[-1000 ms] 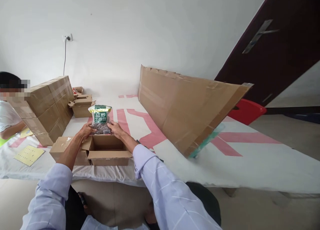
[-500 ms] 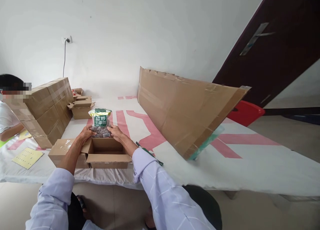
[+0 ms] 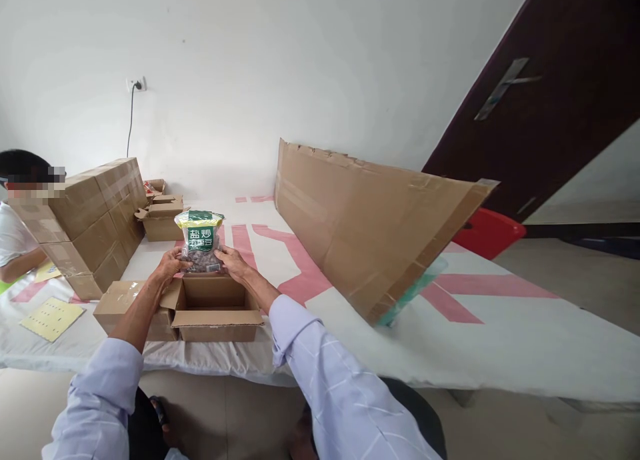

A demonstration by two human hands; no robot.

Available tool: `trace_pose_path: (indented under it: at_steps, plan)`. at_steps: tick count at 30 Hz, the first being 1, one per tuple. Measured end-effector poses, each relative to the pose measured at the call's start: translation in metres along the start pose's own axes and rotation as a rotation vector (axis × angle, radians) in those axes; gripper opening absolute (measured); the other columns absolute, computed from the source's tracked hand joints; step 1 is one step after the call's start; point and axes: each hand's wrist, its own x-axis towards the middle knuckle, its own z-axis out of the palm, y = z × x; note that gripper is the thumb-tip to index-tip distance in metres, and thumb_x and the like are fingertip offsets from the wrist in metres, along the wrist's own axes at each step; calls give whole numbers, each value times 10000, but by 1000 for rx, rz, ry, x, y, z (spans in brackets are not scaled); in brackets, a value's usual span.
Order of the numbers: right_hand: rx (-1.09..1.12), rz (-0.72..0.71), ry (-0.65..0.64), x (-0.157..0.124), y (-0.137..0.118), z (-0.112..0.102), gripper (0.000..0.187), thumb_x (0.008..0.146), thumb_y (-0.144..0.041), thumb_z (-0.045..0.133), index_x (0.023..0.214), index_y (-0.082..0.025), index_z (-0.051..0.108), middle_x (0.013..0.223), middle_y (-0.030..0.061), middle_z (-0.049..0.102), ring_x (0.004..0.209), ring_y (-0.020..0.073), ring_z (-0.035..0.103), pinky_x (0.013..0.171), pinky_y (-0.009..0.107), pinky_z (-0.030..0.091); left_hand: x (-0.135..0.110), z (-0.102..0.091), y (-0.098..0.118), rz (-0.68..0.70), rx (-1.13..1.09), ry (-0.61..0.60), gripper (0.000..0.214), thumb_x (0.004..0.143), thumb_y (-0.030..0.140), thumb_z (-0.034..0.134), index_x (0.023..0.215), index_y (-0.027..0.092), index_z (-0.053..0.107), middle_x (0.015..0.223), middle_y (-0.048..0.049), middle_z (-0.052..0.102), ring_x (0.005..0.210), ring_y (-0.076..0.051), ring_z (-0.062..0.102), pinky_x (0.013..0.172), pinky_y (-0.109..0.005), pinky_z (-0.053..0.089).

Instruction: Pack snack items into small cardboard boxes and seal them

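A clear plastic bag of beans with a green and white label is held upright between my two hands. My left hand grips its lower left side, and my right hand grips its lower right side. The bag is just above the back edge of an open cardboard box, whose flaps are folded out. No contents show in the visible part of the box. Against its left side stands a closed, taped cardboard box, partly behind my left forearm.
Stacked taped cartons stand at the left, with a person behind them. Small open boxes sit further back. A tall cardboard sheet leans across the table's middle. A yellow card lies at the front left.
The bag has risen slightly in both hands and tilted a little, so more of it shows above the box. The dark thing beside my right forearm is now hidden.
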Motion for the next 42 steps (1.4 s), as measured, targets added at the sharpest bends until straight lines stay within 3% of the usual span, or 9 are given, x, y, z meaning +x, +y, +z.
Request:
trace_pose_path:
  at_steps: [12, 17, 20, 23, 26, 29, 31, 35, 42]
  plan:
    - [-54, -76, -140, -23, -17, 6, 599, 704, -473, 929, 1229, -256, 742, 1113, 64, 814, 1018, 247, 731, 930, 399, 620, -21, 14, 15, 62, -13, -49, 557, 481, 211, 945, 1005, 168, 759, 950, -83, 825, 909, -283, 762, 865, -396, 591]
    - [-330, -170, -60, -15, -33, -12, 476, 813, -451, 760, 1229, -221, 733, 1061, 48, 802, 939, 227, 713, 834, 357, 615, -65, 12, 20, 277, 455, 70, 448, 692, 343, 942, 1103, 250, 791, 1163, -120, 821, 1164, -368, 738, 956, -403, 564]
    - [-520, -168, -38, 5, -49, -32, 408, 778, -354, 741, 1160, -210, 741, 1047, 34, 794, 900, 214, 690, 797, 323, 577, -109, 17, -1, 369, 768, -200, 547, 710, 425, 970, 1219, 313, 804, 1206, -122, 830, 1139, -381, 755, 973, -407, 547]
    - [-758, -147, 4, 28, -62, -49, 334, 724, -278, 754, 1053, -218, 752, 994, 19, 790, 899, 221, 674, 789, 306, 529, -138, 38, -26, 367, 1075, -463, 511, 721, 319, 945, 1207, 293, 790, 1147, -143, 834, 1082, -392, 775, 918, -415, 528]
    - [-939, -111, 39, 46, -65, -62, 270, 694, -254, 788, 960, -226, 753, 961, 35, 797, 932, 253, 679, 809, 315, 499, -135, 66, -32, 354, 1316, -538, 253, 803, 124, 766, 1011, 267, 782, 913, -132, 811, 885, -336, 776, 814, -407, 493]
    - [-1065, -92, 55, 56, -61, -74, 187, 767, -299, 788, 941, -233, 768, 1023, 87, 819, 1004, 289, 698, 831, 335, 489, -112, 78, -10, 541, 1343, -526, 220, 834, 46, 687, 892, 247, 752, 820, -141, 765, 847, -310, 744, 875, -442, 461]
    - [-1116, -95, 46, 62, -56, -80, 151, 858, -363, 750, 937, -239, 785, 1035, 111, 827, 1028, 299, 704, 817, 340, 486, -94, 68, 14, 642, 1310, -502, 208, 848, 35, 680, 826, 235, 733, 827, -156, 754, 898, -321, 732, 946, -471, 424]
    - [-1178, -116, -16, 86, -42, -71, 132, 864, -356, 770, 915, -239, 806, 966, 93, 831, 956, 270, 706, 765, 311, 462, -61, 7, 59, 530, 1439, -432, 210, 828, 44, 690, 761, 238, 731, 821, -148, 751, 960, -341, 729, 969, -475, 384]
    - [-1151, -180, -161, 175, -2, 18, 238, 734, -164, 864, 941, -278, 835, 1027, 57, 839, 936, 258, 714, 774, 303, 470, -26, -96, 71, 238, 1742, -305, 213, 910, 72, 618, 841, 249, 714, 970, -87, 820, 944, -288, 765, 843, -372, 450]
